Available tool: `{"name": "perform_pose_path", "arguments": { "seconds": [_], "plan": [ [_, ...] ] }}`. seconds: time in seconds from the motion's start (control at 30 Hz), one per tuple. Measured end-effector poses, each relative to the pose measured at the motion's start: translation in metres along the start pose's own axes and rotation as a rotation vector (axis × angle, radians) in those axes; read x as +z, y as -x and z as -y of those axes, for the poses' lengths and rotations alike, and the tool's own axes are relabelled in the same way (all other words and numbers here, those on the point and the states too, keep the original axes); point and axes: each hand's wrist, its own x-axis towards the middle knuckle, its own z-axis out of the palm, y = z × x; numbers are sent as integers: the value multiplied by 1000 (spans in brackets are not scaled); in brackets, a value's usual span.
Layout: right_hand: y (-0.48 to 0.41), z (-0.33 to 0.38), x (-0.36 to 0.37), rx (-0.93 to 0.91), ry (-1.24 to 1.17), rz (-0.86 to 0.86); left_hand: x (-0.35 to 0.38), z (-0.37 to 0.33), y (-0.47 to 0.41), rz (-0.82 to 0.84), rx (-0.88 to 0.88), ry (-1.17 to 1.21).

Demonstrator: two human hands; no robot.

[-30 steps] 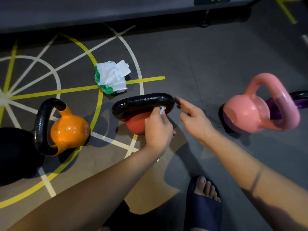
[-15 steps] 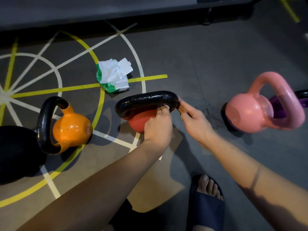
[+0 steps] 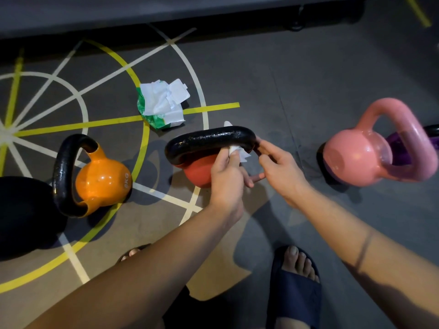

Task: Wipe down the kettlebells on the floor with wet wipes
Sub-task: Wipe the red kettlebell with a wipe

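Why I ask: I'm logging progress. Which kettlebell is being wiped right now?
The red kettlebell in the middle: the left hand holds a wet wipe against its black handle. The orange kettlebell and pink kettlebell stand untouched.

**Grey floor, lined and loaded**

Grey floor [image 3: 308, 79], crossed by yellow and cream lines and arcs. Bears, left to right: a black round weight [image 3: 23, 210] at the edge of view, an orange kettlebell [image 3: 102, 181] just beside it, a red kettlebell [image 3: 197, 172] in the middle, a pink kettlebell [image 3: 356, 160] well apart on the right, a purple kettlebell [image 3: 399, 148] close behind that. Holds also, beyond the red one, a green-and-white wipes pack [image 3: 164, 103], lid flipped up. Nearest, a dark-blue slide [image 3: 294, 298] with a foot in it.
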Motion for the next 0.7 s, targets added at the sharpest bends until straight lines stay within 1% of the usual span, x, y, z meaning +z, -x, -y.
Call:
{"name": "perform_pose_path", "arguments": {
  "seconds": [0.03, 0.07, 0.1, 0.2, 0.23, 0.33, 0.37, 0.4, 0.43, 0.47, 0.5, 0.57, 0.6, 0.7],
  "plan": [
    [0, 0, 0, -2, 7, 2, -4, 2, -3, 5, 8, -15],
    [0, 0, 0, -4, 25, 1, -9, 5, -7, 1, 32, -86],
    [0, -2, 1, -4, 42, -2, -14, 7, -11, -7, 85, -226],
    [-3, -5, 1, 2, 30, -2, -29, 9, -23, 13, 341, -808],
    [-3, -5, 1, 5, 27, -4, -31, 7, -25, 30, 386, -990],
    [-2, -4, 2, 11, 37, -16, -27, -2, -25, 11, 433, -1478],
    [-2, -4, 2, 11, 36, -19, -24, -2, -23, 20, 439, -1609],
    [-1, -5, 3, 9, 32, -19, -22, -1, -21, 38, 443, -1692],
    [-1, -5, 3, 6, 24, -13, -21, 0, -21, 47, 438, -1716],
    [-1, -6, 3, 7, 16, -6, -21, 0, -22, 36, 428, -1647],
    [-2, -6, 3, 8, 15, 0, -22, 0, -24, 14, 409, -1484],
    [-2, -7, 3, 5, 11, 4, -22, 2, -25, -26, 333, -997],
    [-2, -7, 3, 0, 4, 3, -20, 3, -22, -25, 254, -759],
    [-3, -8, 4, 6, -21, 2, -11, -3, -9, 29, 19, -210]
  ]
}}
